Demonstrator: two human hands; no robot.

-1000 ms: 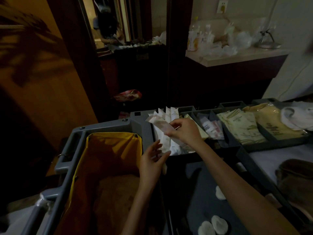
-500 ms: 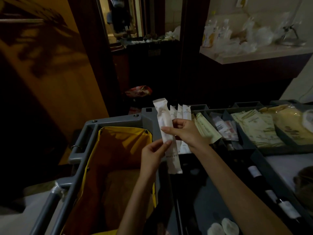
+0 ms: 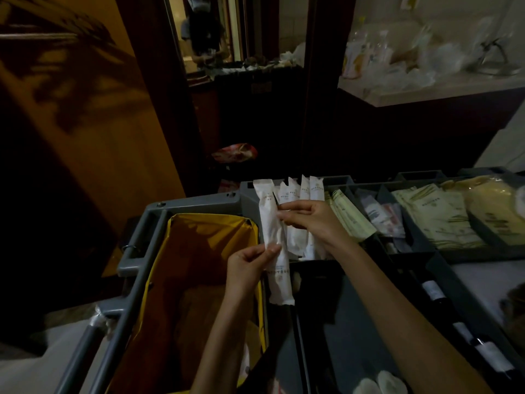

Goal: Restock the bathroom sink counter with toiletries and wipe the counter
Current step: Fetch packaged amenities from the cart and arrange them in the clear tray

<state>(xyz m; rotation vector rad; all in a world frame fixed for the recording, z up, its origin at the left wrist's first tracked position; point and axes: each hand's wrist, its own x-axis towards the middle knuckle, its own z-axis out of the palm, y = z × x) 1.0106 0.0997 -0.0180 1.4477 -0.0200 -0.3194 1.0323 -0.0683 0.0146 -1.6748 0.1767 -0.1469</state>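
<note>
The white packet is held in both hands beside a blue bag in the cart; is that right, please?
Not quite: the bag is yellow, not blue, as the head view shows. The rest stands: the left hand and right hand both hold the white packet beside it in the cart.
</note>
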